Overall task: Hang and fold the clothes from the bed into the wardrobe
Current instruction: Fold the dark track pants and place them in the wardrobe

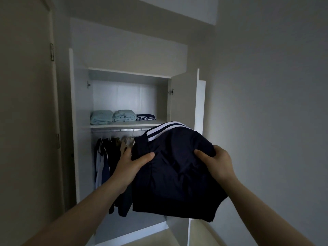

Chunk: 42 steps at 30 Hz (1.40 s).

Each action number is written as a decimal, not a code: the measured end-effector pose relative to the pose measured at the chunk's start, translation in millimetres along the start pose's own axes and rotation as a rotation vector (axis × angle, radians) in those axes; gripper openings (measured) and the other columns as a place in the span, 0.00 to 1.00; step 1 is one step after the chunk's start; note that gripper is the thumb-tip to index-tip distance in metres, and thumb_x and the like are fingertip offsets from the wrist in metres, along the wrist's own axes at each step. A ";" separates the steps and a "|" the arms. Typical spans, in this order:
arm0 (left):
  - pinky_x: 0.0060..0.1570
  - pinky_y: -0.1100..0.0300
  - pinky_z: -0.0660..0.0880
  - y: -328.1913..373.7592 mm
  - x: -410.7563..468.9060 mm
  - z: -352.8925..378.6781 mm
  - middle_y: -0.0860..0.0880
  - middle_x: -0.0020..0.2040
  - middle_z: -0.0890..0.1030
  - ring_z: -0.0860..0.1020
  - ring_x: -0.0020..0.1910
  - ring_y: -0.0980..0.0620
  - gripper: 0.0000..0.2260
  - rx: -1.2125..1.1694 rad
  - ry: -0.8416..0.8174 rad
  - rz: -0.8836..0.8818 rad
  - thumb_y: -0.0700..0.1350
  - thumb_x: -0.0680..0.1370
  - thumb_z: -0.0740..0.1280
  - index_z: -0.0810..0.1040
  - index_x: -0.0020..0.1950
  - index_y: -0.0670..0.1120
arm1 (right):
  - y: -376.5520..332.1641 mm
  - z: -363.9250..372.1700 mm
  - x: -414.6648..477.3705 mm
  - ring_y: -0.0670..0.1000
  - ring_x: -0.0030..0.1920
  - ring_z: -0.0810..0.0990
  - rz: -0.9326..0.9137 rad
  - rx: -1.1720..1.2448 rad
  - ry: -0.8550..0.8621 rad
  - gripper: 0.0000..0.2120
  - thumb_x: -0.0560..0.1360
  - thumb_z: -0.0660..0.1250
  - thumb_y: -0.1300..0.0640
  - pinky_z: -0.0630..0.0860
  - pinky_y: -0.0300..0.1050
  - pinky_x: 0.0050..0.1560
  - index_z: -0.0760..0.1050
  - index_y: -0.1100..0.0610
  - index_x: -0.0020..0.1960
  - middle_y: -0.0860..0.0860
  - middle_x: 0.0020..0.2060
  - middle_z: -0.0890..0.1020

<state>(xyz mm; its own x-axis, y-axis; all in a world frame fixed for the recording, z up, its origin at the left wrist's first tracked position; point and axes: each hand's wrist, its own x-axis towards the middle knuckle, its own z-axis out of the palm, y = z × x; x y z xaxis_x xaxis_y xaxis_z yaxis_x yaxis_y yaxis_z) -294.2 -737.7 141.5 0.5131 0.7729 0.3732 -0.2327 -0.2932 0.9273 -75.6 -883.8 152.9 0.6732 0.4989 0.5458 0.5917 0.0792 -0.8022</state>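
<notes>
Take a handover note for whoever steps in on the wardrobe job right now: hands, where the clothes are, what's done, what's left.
Left hand: grips the left edge of the folded navy garment.
Right hand: grips its right edge.
The garment is held up in front of the open wardrobe.
Done: two blue bundles and a striped piece lie folded on the shelf; hung clothes are on the rail.
Left: set the navy garment on the shelf, probably on the bare part right of the striped piece. The bed is out of view, so I cannot tell what remains there.
</notes>
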 end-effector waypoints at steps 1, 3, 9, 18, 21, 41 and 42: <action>0.59 0.56 0.75 -7.2 16.8 -4.7 0.55 0.62 0.77 0.78 0.57 0.55 0.31 0.005 -0.007 -0.005 0.57 0.64 0.77 0.72 0.66 0.56 | 5.1 12.6 12.9 0.44 0.39 0.80 0.001 -0.002 -0.003 0.10 0.70 0.73 0.47 0.72 0.35 0.35 0.77 0.51 0.45 0.45 0.38 0.82; 0.58 0.55 0.75 -21.7 53.0 -11.5 0.54 0.63 0.76 0.78 0.58 0.54 0.29 0.019 -0.007 -0.001 0.57 0.65 0.76 0.73 0.64 0.57 | 17.2 37.0 40.6 0.43 0.40 0.80 0.009 0.001 -0.003 0.10 0.71 0.73 0.47 0.71 0.34 0.35 0.77 0.51 0.46 0.44 0.40 0.82; 0.52 0.61 0.76 -70.1 165.0 -14.3 0.55 0.61 0.78 0.79 0.55 0.56 0.26 0.043 0.027 0.024 0.55 0.67 0.76 0.73 0.63 0.58 | 73.7 99.7 135.8 0.44 0.42 0.82 0.013 0.063 -0.033 0.09 0.70 0.74 0.47 0.78 0.38 0.42 0.77 0.48 0.45 0.44 0.41 0.83; 0.45 0.64 0.74 -123.7 327.5 -29.7 0.58 0.57 0.78 0.79 0.53 0.58 0.29 0.088 0.092 -0.009 0.56 0.67 0.76 0.71 0.65 0.57 | 136.0 200.2 283.2 0.42 0.40 0.81 0.007 0.114 -0.100 0.08 0.71 0.73 0.47 0.74 0.35 0.36 0.76 0.47 0.45 0.42 0.40 0.83; 0.49 0.61 0.75 -147.7 385.7 -35.9 0.57 0.57 0.79 0.80 0.53 0.56 0.27 0.088 0.097 0.003 0.56 0.66 0.76 0.73 0.63 0.57 | 158.7 236.1 331.9 0.42 0.39 0.81 0.007 0.123 -0.085 0.08 0.71 0.74 0.48 0.73 0.35 0.35 0.75 0.47 0.42 0.43 0.39 0.83; 0.52 0.60 0.77 -275.3 765.3 -57.8 0.55 0.59 0.80 0.80 0.54 0.55 0.29 0.010 0.078 0.072 0.53 0.67 0.78 0.73 0.66 0.54 | 286.7 440.0 661.4 0.42 0.40 0.81 -0.038 0.144 -0.076 0.09 0.70 0.75 0.50 0.73 0.35 0.36 0.78 0.51 0.45 0.44 0.40 0.83; 0.49 0.63 0.77 -277.3 781.3 -55.9 0.55 0.58 0.81 0.81 0.53 0.55 0.26 0.011 0.077 0.083 0.51 0.68 0.77 0.74 0.65 0.55 | 291.6 447.4 678.9 0.41 0.39 0.80 -0.041 0.149 -0.077 0.08 0.70 0.75 0.50 0.73 0.34 0.35 0.77 0.50 0.44 0.44 0.39 0.82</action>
<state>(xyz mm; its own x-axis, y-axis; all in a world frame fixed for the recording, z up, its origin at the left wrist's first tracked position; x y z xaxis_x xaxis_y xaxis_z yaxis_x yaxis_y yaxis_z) 125.0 -21.0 174.3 0.4274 0.7865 0.4459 -0.2627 -0.3638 0.8936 355.6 -135.9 181.3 0.6103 0.5567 0.5636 0.5419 0.2255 -0.8096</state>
